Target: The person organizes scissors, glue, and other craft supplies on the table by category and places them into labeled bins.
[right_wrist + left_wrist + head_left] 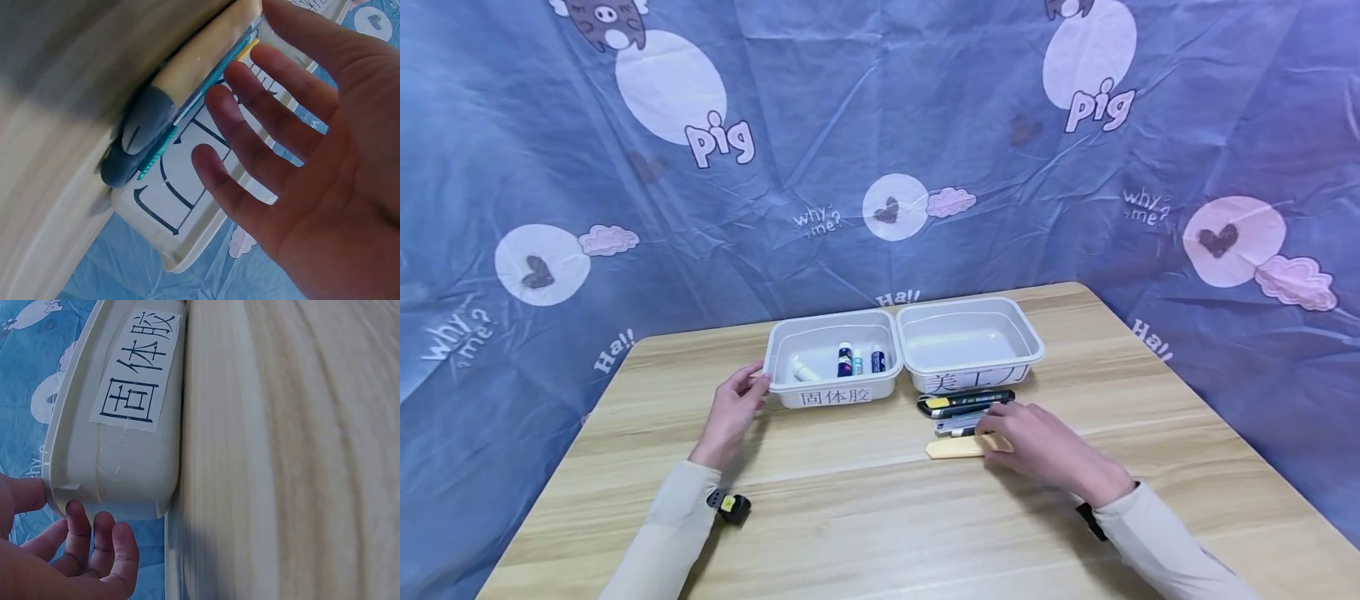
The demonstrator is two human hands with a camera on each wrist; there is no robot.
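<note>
My left hand [758,382] rests at the front left corner of the left white tray [782,346]. In the left wrist view the thumb touches the tray's [131,456] rim and the relaxed fingers [103,544] lie by its corner. Several glue sticks [845,360] lie in this labelled tray. My right hand [992,425] hovers with straight, spread fingers [250,106] over three utility knives in front of the right tray [1030,337]: a black and yellow one [966,402], a grey one [955,425] and a beige one [955,448]. A beige knife with a dark end [187,69] shows in the right wrist view.
The right tray is labelled and holds nothing; its label [181,206] fills the right wrist view. Both trays stand side by side at the back of a wooden table [880,517]. A blue patterned cloth [880,125] hangs behind and around the table.
</note>
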